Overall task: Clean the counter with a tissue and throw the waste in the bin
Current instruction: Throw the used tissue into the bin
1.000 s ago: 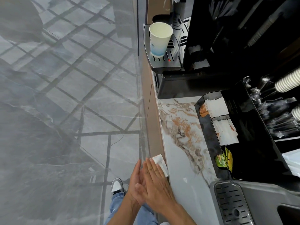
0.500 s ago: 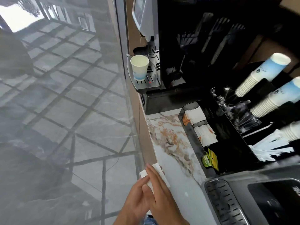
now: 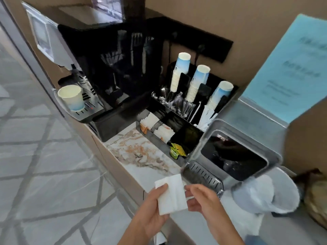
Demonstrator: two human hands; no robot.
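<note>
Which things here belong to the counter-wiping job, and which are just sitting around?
Job:
- tissue, held by left hand and right hand
- counter
- bin, lined with a bag, right of the hands

Bystanders:
- paper cup on the coffee machine
- cup stacks
- sachets in the organiser
- blue notice

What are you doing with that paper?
A person is holding a white tissue with both hands, the left hand and the right hand, just above the front edge of the marble counter. A paper cup sits on the coffee machine's tray. The tissue is not touching the counter right now.
</note>
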